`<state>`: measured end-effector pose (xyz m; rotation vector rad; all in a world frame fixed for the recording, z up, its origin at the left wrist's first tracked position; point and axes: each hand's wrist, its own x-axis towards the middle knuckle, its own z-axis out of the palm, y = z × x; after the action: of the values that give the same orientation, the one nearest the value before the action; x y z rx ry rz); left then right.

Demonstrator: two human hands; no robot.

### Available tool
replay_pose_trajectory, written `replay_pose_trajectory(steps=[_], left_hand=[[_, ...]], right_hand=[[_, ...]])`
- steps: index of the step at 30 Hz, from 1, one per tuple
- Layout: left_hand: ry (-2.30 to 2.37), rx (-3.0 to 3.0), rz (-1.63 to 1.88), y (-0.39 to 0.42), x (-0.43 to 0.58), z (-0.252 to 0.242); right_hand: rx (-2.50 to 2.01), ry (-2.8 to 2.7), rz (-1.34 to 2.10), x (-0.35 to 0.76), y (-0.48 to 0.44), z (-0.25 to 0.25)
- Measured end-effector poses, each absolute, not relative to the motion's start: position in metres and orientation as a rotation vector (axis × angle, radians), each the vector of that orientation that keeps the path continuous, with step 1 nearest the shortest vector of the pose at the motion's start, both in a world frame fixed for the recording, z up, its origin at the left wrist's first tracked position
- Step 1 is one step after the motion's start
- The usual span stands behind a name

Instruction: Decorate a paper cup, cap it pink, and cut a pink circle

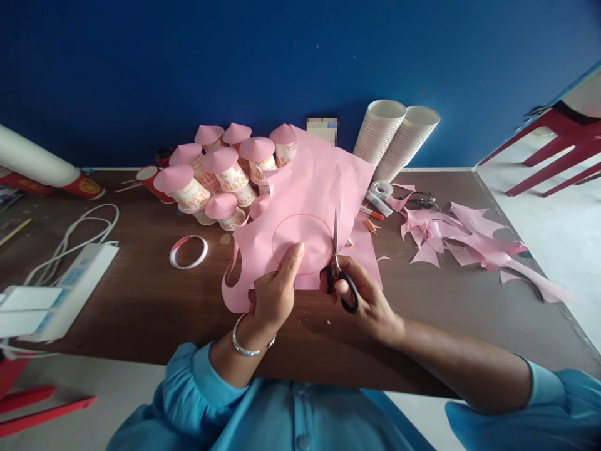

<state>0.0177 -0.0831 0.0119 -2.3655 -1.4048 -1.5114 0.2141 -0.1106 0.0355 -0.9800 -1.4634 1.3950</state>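
My left hand (275,288) pinches a large sheet of pink paper (319,181), thumb on top and fingers underneath. An orange circle outline is drawn on the sheet, and its left edge has curved cut-outs. My right hand (366,294) holds a pair of scissors (336,254) with black handles. Their blades point away from me, at the right side of the drawn circle. Behind the sheet, to the left, stand several decorated paper cups (228,178) with pink cone tops.
Two stacks of white paper cups (382,131) lean against the blue wall. Pink paper scraps (455,235) lie at the right, near a roll of tape (381,189). A tape ring (188,252) and a white power strip (82,291) with cables lie at the left.
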Motion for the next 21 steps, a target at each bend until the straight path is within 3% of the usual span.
replay_pose_trajectory(steps=[21], left_hand=[[-1.342,-2.332,-1.355,-0.078,0.016,0.029]], right_hand=[[-0.978,-1.407,1.441,0.216,-0.109,0.031]])
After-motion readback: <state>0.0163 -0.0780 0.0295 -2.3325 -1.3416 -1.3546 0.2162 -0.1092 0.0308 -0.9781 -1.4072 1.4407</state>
